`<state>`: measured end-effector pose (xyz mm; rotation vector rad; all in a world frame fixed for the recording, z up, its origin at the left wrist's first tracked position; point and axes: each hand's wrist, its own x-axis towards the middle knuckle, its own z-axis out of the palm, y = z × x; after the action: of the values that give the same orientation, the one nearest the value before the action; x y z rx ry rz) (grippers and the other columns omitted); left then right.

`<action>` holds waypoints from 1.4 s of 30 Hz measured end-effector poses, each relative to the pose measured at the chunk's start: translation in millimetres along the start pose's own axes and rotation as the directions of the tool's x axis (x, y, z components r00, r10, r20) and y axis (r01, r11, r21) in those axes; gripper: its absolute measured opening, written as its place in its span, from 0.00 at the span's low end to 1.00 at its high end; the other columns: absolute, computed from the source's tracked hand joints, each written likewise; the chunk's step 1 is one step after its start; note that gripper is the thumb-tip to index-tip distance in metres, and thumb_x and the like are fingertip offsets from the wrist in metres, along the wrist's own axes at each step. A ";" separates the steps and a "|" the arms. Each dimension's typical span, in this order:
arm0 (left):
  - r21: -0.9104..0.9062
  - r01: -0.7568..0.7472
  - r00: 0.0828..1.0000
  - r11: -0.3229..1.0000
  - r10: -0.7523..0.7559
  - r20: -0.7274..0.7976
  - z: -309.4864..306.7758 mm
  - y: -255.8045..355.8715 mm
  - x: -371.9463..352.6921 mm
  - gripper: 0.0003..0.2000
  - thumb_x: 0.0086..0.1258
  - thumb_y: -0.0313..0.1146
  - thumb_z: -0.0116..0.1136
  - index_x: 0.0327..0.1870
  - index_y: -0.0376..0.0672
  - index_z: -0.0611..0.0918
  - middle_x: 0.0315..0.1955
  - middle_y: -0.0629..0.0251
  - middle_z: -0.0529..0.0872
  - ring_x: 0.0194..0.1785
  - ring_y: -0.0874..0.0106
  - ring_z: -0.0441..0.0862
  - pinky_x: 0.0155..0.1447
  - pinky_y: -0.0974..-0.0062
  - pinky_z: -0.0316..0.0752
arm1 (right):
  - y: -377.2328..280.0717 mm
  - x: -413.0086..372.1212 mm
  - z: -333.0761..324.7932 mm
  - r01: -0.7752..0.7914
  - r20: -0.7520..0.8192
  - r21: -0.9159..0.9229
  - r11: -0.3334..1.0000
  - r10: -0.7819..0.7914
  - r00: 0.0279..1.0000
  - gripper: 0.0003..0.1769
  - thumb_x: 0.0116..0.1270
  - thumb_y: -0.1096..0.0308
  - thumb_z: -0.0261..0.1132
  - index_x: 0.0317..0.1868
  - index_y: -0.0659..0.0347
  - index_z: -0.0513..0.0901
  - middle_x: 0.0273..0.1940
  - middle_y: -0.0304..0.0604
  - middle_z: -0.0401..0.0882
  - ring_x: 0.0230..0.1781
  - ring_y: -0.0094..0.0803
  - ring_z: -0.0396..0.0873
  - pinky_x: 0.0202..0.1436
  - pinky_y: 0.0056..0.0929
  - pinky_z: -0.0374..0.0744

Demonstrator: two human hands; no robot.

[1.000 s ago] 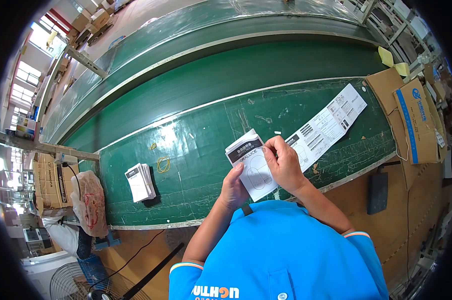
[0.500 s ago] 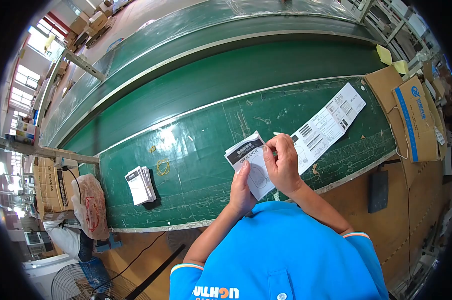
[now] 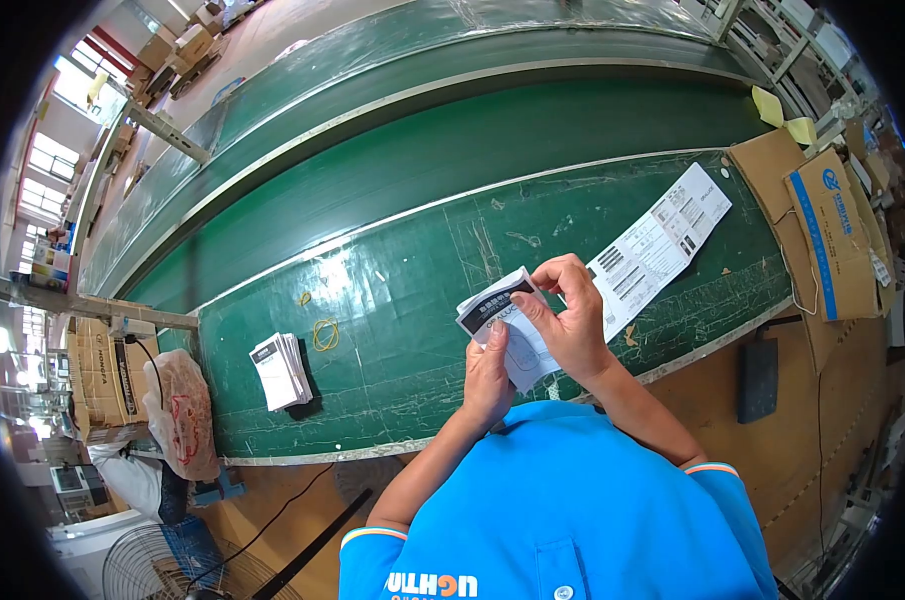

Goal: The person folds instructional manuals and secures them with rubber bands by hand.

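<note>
A small folded stack of white leaflets with a black header band (image 3: 494, 309) is held between my two hands above the table's near side. My left hand (image 3: 488, 380) grips its lower left part, thumb on the front. At the upper right corner my right hand (image 3: 573, 318) pinches it, thumb pressed over the dark band. Right of my hands, a long unfolded printed sheet (image 3: 663, 240) lies on the green table (image 3: 403, 300). A pile of folded leaflets (image 3: 282, 372) rests at the left.
Yellow rubber bands (image 3: 326, 335) lie beside the pile. Cardboard (image 3: 835, 235) stands at the right end, a plastic bag (image 3: 183, 412) hangs at the left end, and a raised rail (image 3: 393, 96) runs behind. A fan (image 3: 163, 565) is at lower left.
My right thumb has moved up and left onto the dark band, and its fingers have shifted over the leaflets' top corner. The held leaflets have tilted slightly.
</note>
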<state>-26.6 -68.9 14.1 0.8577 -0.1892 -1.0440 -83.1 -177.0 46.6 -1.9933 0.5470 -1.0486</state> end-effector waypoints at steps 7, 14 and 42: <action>0.049 -0.031 0.998 0.998 0.029 0.048 -5.1 -4.9 0.0 0.14 0.70 0.40 0.44 0.47 0.41 0.74 0.39 0.67 0.78 0.42 0.79 0.75 0.44 0.78 0.72 | 0.8 2.0 -1.7 0.180 -0.054 -0.136 0.974 -0.189 0.980 0.14 0.47 0.71 0.71 0.32 0.62 0.74 0.29 0.39 0.70 0.28 0.27 0.68 0.30 0.23 0.69; 0.027 -0.054 0.996 0.998 0.052 0.068 -11.0 -11.0 -0.9 0.15 0.68 0.40 0.46 0.51 0.42 0.70 0.43 0.65 0.77 0.44 0.74 0.77 0.46 0.74 0.74 | -1.1 -0.5 0.4 0.147 -0.121 -0.040 0.988 -0.151 0.981 0.10 0.48 0.74 0.70 0.31 0.63 0.77 0.27 0.40 0.73 0.23 0.24 0.71 0.22 0.17 0.69; -0.001 0.020 1.000 1.000 -0.020 0.007 -2.9 6.8 -5.3 0.11 0.66 0.32 0.50 0.46 0.40 0.73 0.39 0.65 0.79 0.41 0.75 0.78 0.45 0.74 0.75 | -0.8 2.7 1.3 0.059 -0.069 0.032 0.998 -0.057 0.996 0.07 0.54 0.75 0.66 0.28 0.63 0.74 0.25 0.39 0.71 0.22 0.22 0.69 0.23 0.18 0.69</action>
<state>-23.3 -61.5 18.2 0.8566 -0.1865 -1.0664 -80.5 -177.7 48.1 -1.9602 0.5062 -1.1572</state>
